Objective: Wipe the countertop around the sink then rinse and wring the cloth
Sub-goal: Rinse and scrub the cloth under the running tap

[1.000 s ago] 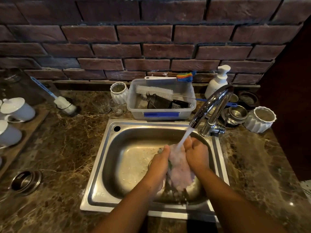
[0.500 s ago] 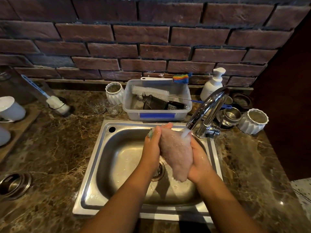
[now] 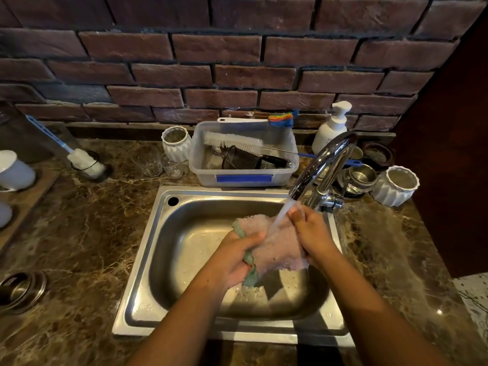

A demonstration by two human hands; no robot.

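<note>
A pink cloth with a green edge [image 3: 277, 247] is spread between both hands over the steel sink [image 3: 148, 260]. My left hand [image 3: 235, 260] grips its left, green-edged side. My right hand [image 3: 311, 233] holds its right side, fingers curled over the cloth just under the spout. Water runs from the chrome faucet [image 3: 324, 165] onto the cloth's upper part. The marble countertop [image 3: 79, 233] surrounds the sink.
Behind the sink stands a clear plastic tub [image 3: 243, 178] with brushes and a strainer. A soap pump bottle [image 3: 331, 130], steel bowls [image 3: 361, 178] and a white ribbed cup [image 3: 396, 186] sit at the right. Glasses [image 3: 158, 165], a bottle brush [image 3: 84, 162], white mugs [image 3: 14, 170] stand left.
Both hands have lowered from near the spout and pulled apart, opening the cloth out wider under the running water. The view shifted slightly.
</note>
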